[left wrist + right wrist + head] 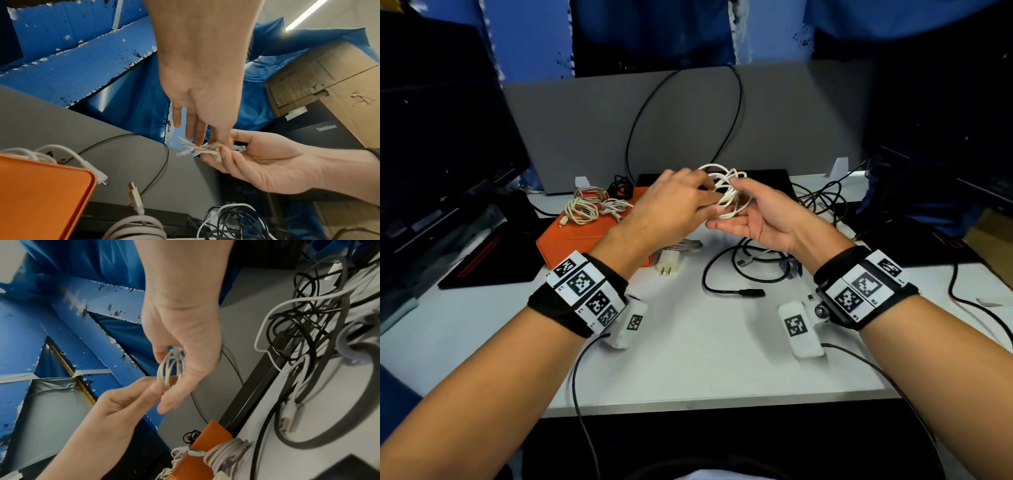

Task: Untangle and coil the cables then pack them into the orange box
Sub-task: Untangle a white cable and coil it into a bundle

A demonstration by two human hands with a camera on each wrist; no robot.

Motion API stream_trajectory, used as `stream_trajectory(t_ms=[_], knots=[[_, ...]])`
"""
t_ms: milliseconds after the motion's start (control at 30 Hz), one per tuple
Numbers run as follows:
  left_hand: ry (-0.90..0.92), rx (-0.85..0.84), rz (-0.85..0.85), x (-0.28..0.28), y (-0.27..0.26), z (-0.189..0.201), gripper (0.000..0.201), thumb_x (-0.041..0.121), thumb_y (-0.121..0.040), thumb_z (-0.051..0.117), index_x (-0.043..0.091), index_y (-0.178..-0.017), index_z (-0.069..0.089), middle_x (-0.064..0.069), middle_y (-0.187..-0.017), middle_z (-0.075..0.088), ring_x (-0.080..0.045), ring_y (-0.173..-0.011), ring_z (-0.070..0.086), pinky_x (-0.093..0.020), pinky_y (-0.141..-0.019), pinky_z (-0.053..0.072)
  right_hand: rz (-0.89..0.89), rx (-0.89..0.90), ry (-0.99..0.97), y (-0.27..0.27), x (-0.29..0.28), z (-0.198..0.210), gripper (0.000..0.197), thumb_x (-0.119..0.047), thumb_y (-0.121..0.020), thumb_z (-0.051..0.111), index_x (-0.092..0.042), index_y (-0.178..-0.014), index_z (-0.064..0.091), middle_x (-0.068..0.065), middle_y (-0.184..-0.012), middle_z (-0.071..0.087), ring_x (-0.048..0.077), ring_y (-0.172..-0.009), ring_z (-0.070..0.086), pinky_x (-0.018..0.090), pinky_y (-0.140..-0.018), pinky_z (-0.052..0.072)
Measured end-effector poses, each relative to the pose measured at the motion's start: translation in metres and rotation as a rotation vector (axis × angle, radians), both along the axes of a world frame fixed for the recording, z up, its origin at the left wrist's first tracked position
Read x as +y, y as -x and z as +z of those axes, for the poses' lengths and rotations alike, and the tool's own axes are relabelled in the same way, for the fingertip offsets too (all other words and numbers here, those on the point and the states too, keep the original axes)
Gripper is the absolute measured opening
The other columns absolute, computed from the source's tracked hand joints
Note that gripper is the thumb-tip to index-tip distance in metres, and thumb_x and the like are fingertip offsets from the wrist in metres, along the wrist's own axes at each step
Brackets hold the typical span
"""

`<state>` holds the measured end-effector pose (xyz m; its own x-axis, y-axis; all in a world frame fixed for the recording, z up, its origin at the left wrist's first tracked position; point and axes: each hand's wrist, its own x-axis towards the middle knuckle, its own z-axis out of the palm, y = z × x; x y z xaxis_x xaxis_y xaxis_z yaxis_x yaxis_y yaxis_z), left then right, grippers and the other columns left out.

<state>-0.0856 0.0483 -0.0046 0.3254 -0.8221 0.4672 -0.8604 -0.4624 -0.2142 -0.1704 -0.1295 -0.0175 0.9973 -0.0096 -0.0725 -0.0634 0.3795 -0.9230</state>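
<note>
A white cable [724,186] bunched in loose loops hangs in the air between both hands, above the far middle of the table. My left hand [705,200] comes from the left and pinches the loops with thumb and forefinger; its other fingers are straight [190,128]. My right hand [732,209], palm up, curls thumb and fingers round the same bundle [168,368]. The orange box [571,240] lies on the table under and left of my left hand. Coiled light cables [582,209] and a black coil [621,186] lie at its far end.
A white plug charger [667,265] sits right of the box. Loose black cables [753,270] sprawl under my right hand, with more tangled ones [822,198] at the back right. A grey partition [688,120] stands behind, and dark monitors flank the table.
</note>
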Motion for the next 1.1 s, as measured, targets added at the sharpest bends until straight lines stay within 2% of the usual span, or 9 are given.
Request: stream_trajectory(t_ms=[200,267,333,400,567,700,833,967,1100], knots=[[0.662,0.465,0.112,-0.003,0.004,0.002,0.050,0.042,-0.108,0.042,0.018,-0.151,0.046,-0.008,-0.152,0.045,-0.021,-0.137,0.044,-0.033,-0.112,0.035,0.011,-0.103,0.025,0.007,0.000,0.003,0.035,-0.024,-0.108,0.046,-0.001,-0.130,0.059,0.022,-0.117,0.074,0.042,-0.101,0.074,0.033,-0.079,0.064],[0.629,0.646,0.163,-0.007,0.005,0.007,0.043,0.039,-0.110,0.036,0.014,-0.141,0.053,-0.010,-0.138,0.059,-0.021,-0.124,0.055,-0.034,-0.106,0.043,0.073,-0.138,0.043,0.010,0.002,0.002,0.035,-0.022,-0.109,0.045,-0.001,-0.132,0.059,0.022,-0.121,0.072,0.044,-0.106,0.072,0.034,-0.088,0.063],[0.566,0.641,0.123,-0.009,0.010,0.010,0.037,0.036,-0.112,0.032,0.010,-0.112,0.059,-0.009,-0.105,0.067,-0.023,-0.097,0.061,-0.035,-0.084,0.046,0.113,-0.164,0.065,0.013,0.002,0.002,0.036,-0.019,-0.109,0.042,0.001,-0.135,0.058,0.023,-0.126,0.070,0.047,-0.110,0.070,0.038,-0.095,0.060],[0.548,0.629,0.097,-0.007,0.012,0.013,0.043,0.036,-0.112,0.030,0.004,-0.107,0.058,-0.009,-0.094,0.066,-0.024,-0.087,0.060,-0.037,-0.076,0.045,0.108,-0.182,0.089,0.014,0.002,0.002,0.037,-0.015,-0.108,0.040,0.005,-0.134,0.057,0.024,-0.127,0.069,0.049,-0.110,0.069,0.041,-0.099,0.058],[0.467,0.682,0.063,-0.003,0.015,0.013,0.046,0.045,-0.110,0.033,0.013,-0.130,0.059,-0.008,-0.119,0.069,-0.023,-0.114,0.063,-0.038,-0.098,0.048,0.077,-0.200,0.230,0.014,0.004,0.001,0.038,-0.019,-0.110,0.039,0.005,-0.134,0.055,0.030,-0.123,0.068,0.047,-0.099,0.071,0.039,-0.082,0.063],[0.412,0.710,0.104,-0.003,0.023,0.019,0.107,0.072,-0.089,0.056,0.019,-0.163,0.001,-0.003,-0.168,0.021,-0.018,-0.153,0.024,-0.032,-0.120,0.024,0.054,-0.210,0.344,0.014,0.004,0.005,0.039,-0.028,-0.108,0.041,0.001,-0.121,0.064,0.029,-0.111,0.067,0.045,-0.094,0.071,0.042,-0.082,0.059],[0.319,0.639,0.056,-0.007,0.029,0.018,0.105,0.059,-0.087,0.070,0.021,-0.164,0.009,0.001,-0.157,0.031,-0.011,-0.139,0.037,-0.022,-0.102,0.031,0.065,-0.185,0.357,0.014,0.004,0.008,0.041,-0.030,-0.107,0.039,0.000,-0.117,0.065,0.016,-0.096,0.072,0.048,-0.105,0.070,0.040,-0.087,0.056],[0.286,0.559,-0.031,-0.007,0.033,0.016,0.074,0.050,-0.092,0.069,0.025,-0.153,0.037,0.004,-0.141,0.045,-0.009,-0.124,0.049,-0.030,-0.106,0.043,0.053,-0.183,0.303,0.016,0.008,0.008,0.040,-0.034,-0.108,0.039,-0.007,-0.124,0.064,0.014,-0.098,0.075,0.041,-0.096,0.072,0.042,-0.085,0.059],[0.132,0.508,-0.043,-0.009,0.031,0.009,0.075,0.053,-0.096,0.061,0.026,-0.158,0.028,0.000,-0.150,0.034,-0.017,-0.137,0.040,-0.037,-0.112,0.039,-0.024,-0.182,0.219,0.015,0.016,0.007,0.039,-0.027,-0.109,0.040,-0.002,-0.133,0.057,0.013,-0.095,0.075,0.029,-0.083,0.074,0.042,-0.070,0.060]])
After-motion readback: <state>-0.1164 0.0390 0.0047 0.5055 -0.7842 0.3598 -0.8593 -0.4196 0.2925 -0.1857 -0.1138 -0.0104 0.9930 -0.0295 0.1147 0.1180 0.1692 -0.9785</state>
